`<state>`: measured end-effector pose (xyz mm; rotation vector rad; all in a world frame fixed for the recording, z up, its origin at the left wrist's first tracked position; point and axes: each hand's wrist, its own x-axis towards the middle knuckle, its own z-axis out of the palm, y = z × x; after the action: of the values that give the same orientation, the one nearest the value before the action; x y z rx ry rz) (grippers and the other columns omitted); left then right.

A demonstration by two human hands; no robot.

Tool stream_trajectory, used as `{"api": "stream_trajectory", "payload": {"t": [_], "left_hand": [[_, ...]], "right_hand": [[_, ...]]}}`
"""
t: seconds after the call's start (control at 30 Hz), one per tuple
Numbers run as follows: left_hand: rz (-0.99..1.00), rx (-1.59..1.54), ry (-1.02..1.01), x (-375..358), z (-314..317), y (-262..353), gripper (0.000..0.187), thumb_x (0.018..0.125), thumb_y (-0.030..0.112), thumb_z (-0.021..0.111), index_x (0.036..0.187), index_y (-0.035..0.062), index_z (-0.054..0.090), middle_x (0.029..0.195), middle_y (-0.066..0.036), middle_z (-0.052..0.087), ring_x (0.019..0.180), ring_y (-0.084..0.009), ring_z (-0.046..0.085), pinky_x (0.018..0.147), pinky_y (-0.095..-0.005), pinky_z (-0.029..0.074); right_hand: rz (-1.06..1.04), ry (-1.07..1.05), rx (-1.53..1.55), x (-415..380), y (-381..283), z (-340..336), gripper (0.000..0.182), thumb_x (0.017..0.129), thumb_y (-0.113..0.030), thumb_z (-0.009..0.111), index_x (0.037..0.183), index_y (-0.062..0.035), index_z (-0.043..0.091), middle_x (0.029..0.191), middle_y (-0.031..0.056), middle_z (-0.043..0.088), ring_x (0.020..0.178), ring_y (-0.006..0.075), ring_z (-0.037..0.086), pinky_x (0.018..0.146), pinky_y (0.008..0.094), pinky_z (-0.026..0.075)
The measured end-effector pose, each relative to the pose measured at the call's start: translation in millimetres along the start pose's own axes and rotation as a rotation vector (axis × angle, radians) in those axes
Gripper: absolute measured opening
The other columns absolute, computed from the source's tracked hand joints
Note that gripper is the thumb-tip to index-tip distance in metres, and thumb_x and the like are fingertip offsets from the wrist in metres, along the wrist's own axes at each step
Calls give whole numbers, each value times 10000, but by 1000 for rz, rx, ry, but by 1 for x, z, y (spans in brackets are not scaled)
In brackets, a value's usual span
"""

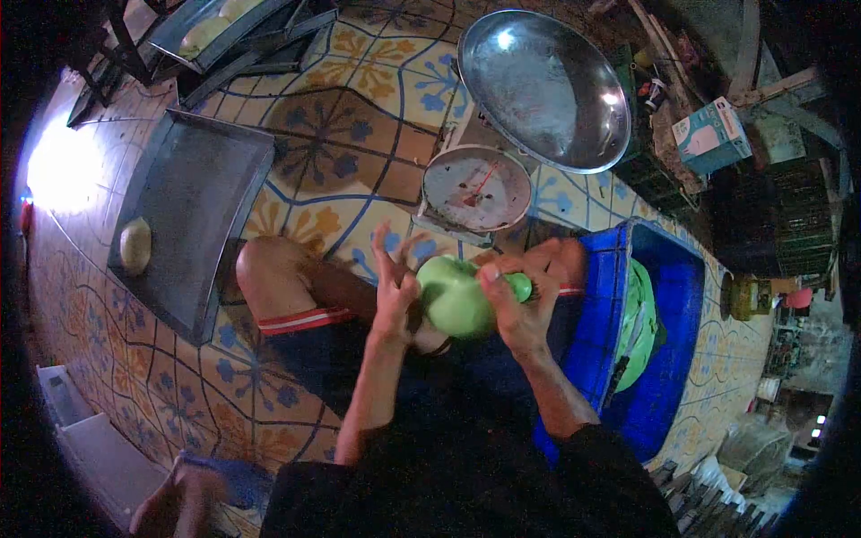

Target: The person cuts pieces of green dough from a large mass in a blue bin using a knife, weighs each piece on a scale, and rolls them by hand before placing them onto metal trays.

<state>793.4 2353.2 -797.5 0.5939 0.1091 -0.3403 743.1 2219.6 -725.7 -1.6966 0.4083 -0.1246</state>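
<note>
A large, smooth green fruit (455,298) is above my lap, between my two hands and slightly blurred. My left hand (392,291) is at its left side, fingers spread and pointing upward rather than wrapped round it; whether it presses on the fruit is hard to tell. My right hand (520,309) is closed round a small tool with a bright green handle (519,287), its thumb against the right side of the fruit. The tool's working end is hidden. Beside my left knee, a metal tray (193,202) holds one pale, peeled-looking fruit (135,247).
A dial scale (477,190) with a wide metal pan (547,94) stands in front. To my right is a blue crate (596,309) with green fruit inside. Another tray (242,34) of pale fruit is at upper left. A glove box (711,134) sits at upper right.
</note>
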Motion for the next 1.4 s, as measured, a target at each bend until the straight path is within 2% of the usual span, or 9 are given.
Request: {"api": "stream_trajectory", "payload": {"t": [0.17, 0.27, 0.37, 0.53, 0.73, 0.87, 1.07, 1.2, 1.4], "left_hand": [[-333, 268, -753, -8, -3, 47, 1457, 386, 313, 914, 1424, 139, -95, 1447, -151, 169, 1281, -254, 281, 1049, -393, 277], [165, 801, -494, -22, 25, 45, 1466, 362, 239, 921, 1422, 98, -82, 1439, -146, 194, 1274, -230, 295, 1055, -377, 267], [344, 940, -369, 4, 19, 16, 981, 497, 184, 768, 1339, 75, 277, 1283, -146, 405, 1189, -331, 400, 982, -454, 327], [980, 1497, 39, 2, 59, 61, 535, 563, 304, 575, 1084, 184, 602, 1090, -70, 555, 1049, -295, 518, 903, -436, 407], [866, 1250, 189, 16, 43, 109, 380, 449, 199, 671, 812, 105, 606, 881, -58, 576, 916, -262, 541, 822, -414, 396], [782, 1054, 115, 24, 23, 142, 306, 399, 127, 646, 663, 53, 508, 718, -93, 526, 655, -287, 521, 710, -353, 417], [995, 1247, 371, 26, -13, 221, 691, 656, 225, 717, 1228, 43, 375, 1066, -164, 557, 1072, -292, 472, 968, -405, 301], [1186, 784, 560, 13, -32, 246, 650, 868, 307, 555, 1363, 46, 224, 1283, -207, 458, 1252, -278, 358, 1058, -399, 193], [983, 562, 531, 19, -52, 190, 516, 932, 332, 394, 1317, 2, 302, 1240, -156, 506, 1242, -291, 382, 1041, -374, 266]], "right_hand": [[-294, -390, -178, 14, -25, 8, 327, 786, -87, 594, 1098, -54, 501, 1118, 146, 508, 1025, 235, 499, 864, 354, 396], [-587, -388, -450, 26, -37, 19, 595, 764, -54, 570, 1308, -75, 332, 1352, 201, 342, 1223, 319, 364, 1016, 423, 278], [-521, -349, -668, 23, -47, 23, 767, 743, -65, 587, 1398, -163, 201, 1444, 219, 174, 1320, 376, 211, 1076, 434, 182], [-402, -596, 409, 37, -70, 43, 893, 733, -63, 575, 1430, -219, 38, 1454, 234, 121, 1320, 410, 197, 1064, 491, 205], [-325, 122, 524, 43, -54, 87, 638, 812, -197, 532, 1375, -165, 233, 1360, 217, 330, 1224, 360, 378, 1003, 494, 331], [-91, -4, 615, 43, -37, 135, 509, 851, -227, 496, 1316, -124, 317, 1304, 187, 379, 1163, 321, 427, 971, 454, 359], [-53, -335, 693, 108, -86, 221, 383, 909, -273, 442, 1228, -61, 444, 1219, 143, 452, 1073, 261, 500, 924, 392, 401], [-831, -321, -200, 190, -70, 298, 491, 928, -365, 403, 1287, -31, 411, 1261, 181, 466, 1197, 323, 422, 1028, 436, 272], [-483, -611, -142, 138, -32, 262, 598, 935, -414, 382, 1414, -98, 218, 1467, 207, 100, 1360, 296, 131, 1084, 423, 117]]}}
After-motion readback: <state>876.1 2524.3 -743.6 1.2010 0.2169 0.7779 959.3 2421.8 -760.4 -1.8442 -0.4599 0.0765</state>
